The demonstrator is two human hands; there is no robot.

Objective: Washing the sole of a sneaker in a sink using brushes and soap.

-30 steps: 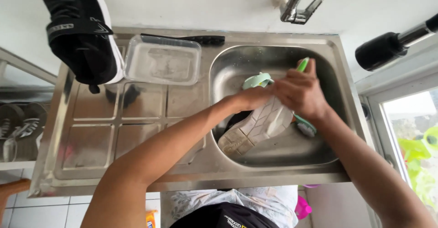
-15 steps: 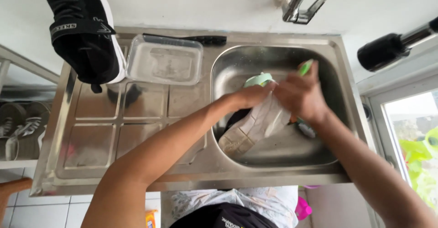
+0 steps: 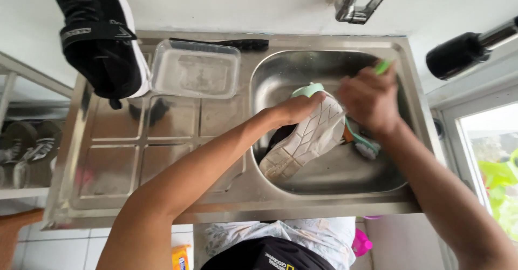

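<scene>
Relative to the steel sink (image 3: 406,59), nearest first: leaning over its front rim, both forearms reaching down into the basin.

Inside the basin, tilting 1 shoe (image 3: 307,140) sole-up, heel toward the front rim and toe toward the back wall, apparently so as to be exposing the white grooved tread for scrubbing. Showing a pale, worn sole, a mint-green toe edge and a dark upper tucked underneath.

Left hand (image 3: 295,109) clamping the toe end, fingers curled together over the sole's edge, steadying it. Right hand (image 3: 369,100) closing in a fist round a green-handled brush (image 3: 362,139), bristles lying just beside the shoe's right flank, handle tip poking up toward the back wall.

On the drainboard left of the basin, resting 1 clear plastic container (image 3: 195,68); beyond it, hanging 1 black shoe (image 3: 102,38) over the sink's far-left corner, likely drying. Behind the basin, projecting the tap (image 3: 359,5).
</scene>
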